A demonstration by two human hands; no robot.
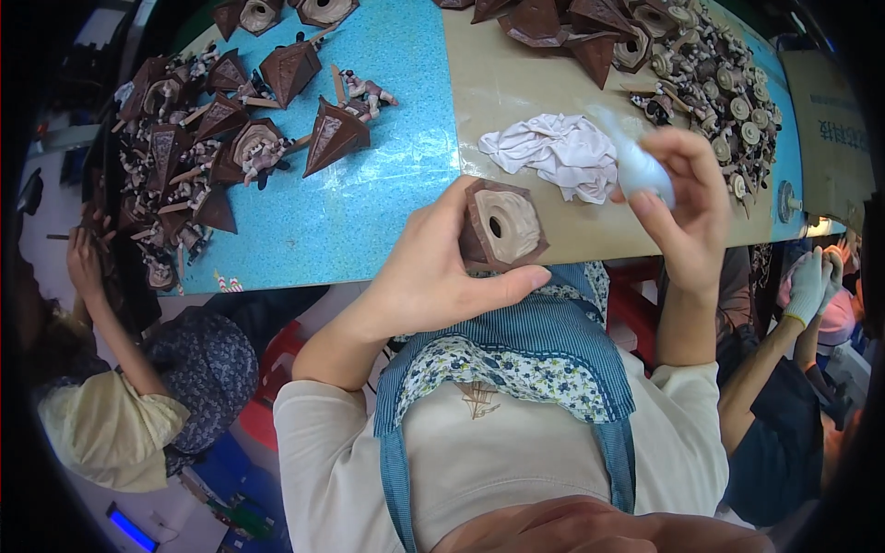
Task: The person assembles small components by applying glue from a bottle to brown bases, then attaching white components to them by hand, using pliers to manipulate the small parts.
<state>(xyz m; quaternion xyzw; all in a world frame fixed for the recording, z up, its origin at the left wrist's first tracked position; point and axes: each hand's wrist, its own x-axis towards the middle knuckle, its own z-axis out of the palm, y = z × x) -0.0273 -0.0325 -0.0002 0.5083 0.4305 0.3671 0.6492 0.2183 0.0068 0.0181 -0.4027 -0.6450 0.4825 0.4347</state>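
The left hand [429,276] sits at the centre of the frame, fingers and thumb clamped around a brown block [501,227] with a pale round face and a dark hole in it. The block is held just above the near edge of the table [516,101], over the person's apron [525,341].

The right hand [687,207] is raised at centre right, its fingers closed on a small pale bottle [636,166] whose tip points up and to the left. Bottle and block are near each other but apart.

A crumpled white cloth [553,152] lies on the tan part of the table, just above the block and touching neither hand. More brown pieces [336,134] lie on the blue mat [387,184] at upper left, and a pile of small round parts [714,88] fills the upper right.

At the left edge another person's hand [83,263] reaches into the heap. At the right edge a gloved hand [809,284] of a third person shows, well apart from the bottle.
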